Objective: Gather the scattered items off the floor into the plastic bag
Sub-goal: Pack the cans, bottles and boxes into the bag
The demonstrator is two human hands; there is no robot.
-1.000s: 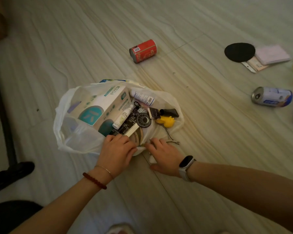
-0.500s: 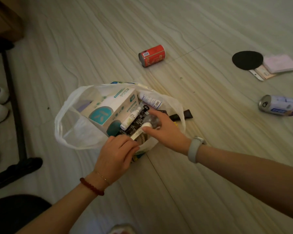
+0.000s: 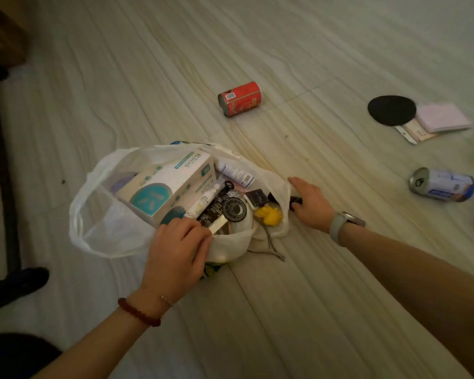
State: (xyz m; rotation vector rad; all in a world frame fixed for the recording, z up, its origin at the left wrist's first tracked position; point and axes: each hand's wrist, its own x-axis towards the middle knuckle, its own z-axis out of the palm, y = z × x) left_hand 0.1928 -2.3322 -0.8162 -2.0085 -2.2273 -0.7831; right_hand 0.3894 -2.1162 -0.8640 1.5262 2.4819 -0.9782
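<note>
Pale floor (image 3: pixel 285 310) under everything. White plastic bag (image 3: pixel 99 214) lying open mid-floor, near rim gripped by left hand (image 3: pixel 175 253), fingers curled. Right hand (image 3: pixel 311 203) beside the bag's right edge, curled over a small dark item. Red can (image 3: pixel 240 99) lying well apart.

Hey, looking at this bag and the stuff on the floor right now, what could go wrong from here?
The plastic bag lies on its side, mouth open; lifting it carelessly could spill the white box and yellow toy. The right hand covers a dark item at the bag's edge, apparently outside, so it may get left behind. The red can and blue can lie on their sides and might roll.
</note>
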